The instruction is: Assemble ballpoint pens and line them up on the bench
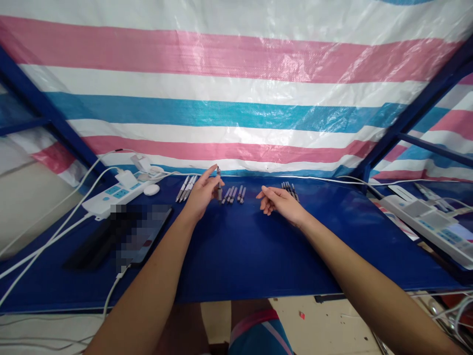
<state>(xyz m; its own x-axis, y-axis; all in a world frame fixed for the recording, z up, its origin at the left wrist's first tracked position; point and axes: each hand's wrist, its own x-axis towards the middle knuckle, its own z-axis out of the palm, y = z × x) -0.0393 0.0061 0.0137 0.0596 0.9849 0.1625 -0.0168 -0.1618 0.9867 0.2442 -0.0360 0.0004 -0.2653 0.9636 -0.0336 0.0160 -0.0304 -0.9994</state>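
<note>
My left hand is closed round a grey pen, held nearly upright between thumb and fingers over the blue table. White pens lie side by side just left of this hand. To its right, several grey pens rest in small groups on the table. My right hand hovers in front of several dark pens and partly covers them. Its fingers are loosely curled and a little apart, with nothing visible in them.
At the left are a white power strip with chargers, a round white disc and a phone-like device on a cable. Another power strip lies at the right. Striped sheeting hangs behind, between blue frame posts.
</note>
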